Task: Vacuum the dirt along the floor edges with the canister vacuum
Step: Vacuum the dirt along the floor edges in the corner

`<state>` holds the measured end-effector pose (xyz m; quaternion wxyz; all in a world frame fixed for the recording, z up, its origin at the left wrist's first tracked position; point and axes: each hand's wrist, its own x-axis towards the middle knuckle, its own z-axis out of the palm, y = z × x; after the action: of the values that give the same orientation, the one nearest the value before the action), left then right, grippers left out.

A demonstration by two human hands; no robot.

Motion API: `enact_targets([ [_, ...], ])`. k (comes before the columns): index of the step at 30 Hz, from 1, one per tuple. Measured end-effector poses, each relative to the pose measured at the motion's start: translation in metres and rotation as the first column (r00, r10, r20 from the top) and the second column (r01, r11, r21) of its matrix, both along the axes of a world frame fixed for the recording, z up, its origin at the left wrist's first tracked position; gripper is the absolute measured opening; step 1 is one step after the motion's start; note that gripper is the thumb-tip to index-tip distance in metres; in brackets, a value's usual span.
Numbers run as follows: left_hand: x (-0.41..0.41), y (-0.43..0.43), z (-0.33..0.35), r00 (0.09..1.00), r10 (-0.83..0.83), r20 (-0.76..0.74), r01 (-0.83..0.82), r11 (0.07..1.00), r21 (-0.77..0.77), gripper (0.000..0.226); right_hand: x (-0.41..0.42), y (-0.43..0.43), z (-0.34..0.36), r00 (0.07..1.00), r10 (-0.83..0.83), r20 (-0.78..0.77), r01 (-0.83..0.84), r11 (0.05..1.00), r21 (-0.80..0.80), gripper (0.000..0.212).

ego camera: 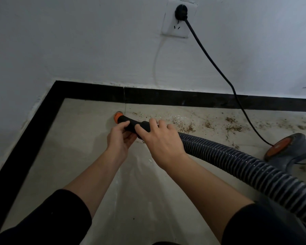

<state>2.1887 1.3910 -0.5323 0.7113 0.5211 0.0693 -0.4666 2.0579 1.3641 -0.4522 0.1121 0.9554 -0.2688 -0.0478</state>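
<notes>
Filling the upper half of the frame, a white wall (95,50) meets a pale tiled floor (78,156) along a black skirting strip (184,99), which turns a corner at the left and runs down the left edge.

From the lower right corner a thick, dark grey ribbed hose (237,161) curves up to the centre of the frame. Behind it, at the right edge, sits the vacuum (290,149). Only part of its grey body shows, with a round orange wheel.

A black cord (219,68) runs from beside the vacuum up across the wall to a black plug (181,12), which sits in a white socket (171,27) at top centre.

The hose ends in a short black nozzle (131,123) with an orange tip (117,116). The tip points left and is low over the floor, just short of the skirting, near the corner.

The right hand (161,138) lies over the nozzle where the hose joins it. Its fingers curl over the top and its thumb is on the near side, clamped on it. The left hand (120,138) holds the nozzle nearer the tip, with its fingers wrapped underneath and its thumb across the top.

Brown dirt (233,127) lies in scattered patches on the floor along the skirting, to the right of the hands, and reaches toward the vacuum.
</notes>
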Motion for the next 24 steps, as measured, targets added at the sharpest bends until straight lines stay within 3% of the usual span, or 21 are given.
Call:
enact_targets([
  [16, -0.013, -0.012, 0.003, 0.998, -0.066, 0.006, 0.067, 0.998, -0.015, 0.035, -0.012, -0.007, 0.002, 0.998, -0.041, -0.037, 0.042, 0.999, 0.020, 0.081],
  [24, -0.027, -0.017, 0.006, 0.996, -0.084, 0.000, 0.084, 0.996, -0.010, 0.035, -0.026, -0.009, 0.005, 0.998, -0.057, -0.032, 0.057, 0.998, 0.017, 0.073],
])
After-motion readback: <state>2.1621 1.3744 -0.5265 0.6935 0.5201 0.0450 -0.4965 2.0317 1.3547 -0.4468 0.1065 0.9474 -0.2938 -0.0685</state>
